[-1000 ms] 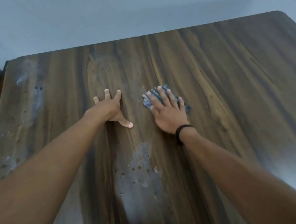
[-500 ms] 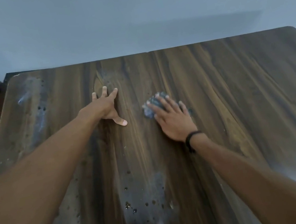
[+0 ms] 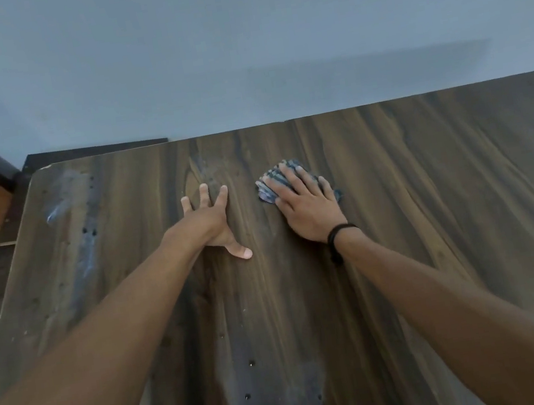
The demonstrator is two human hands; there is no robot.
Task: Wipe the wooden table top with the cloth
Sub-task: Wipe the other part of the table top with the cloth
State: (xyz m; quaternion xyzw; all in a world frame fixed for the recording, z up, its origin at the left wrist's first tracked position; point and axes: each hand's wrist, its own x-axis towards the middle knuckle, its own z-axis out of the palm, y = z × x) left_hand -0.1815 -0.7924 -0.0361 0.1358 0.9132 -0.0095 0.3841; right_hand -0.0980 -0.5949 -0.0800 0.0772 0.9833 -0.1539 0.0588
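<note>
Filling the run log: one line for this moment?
right hand: pressing cloth flat | left hand: open on table | pale smears: left edge

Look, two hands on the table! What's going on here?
A person is wiping a wooden table top. The right hand presses flat on a blue cloth near the far middle. The left hand rests spread on the bare wood beside it, apart from the cloth. Pale smudges and dark spots show by the left edge and near the front, so those parts look unwiped.
</note>
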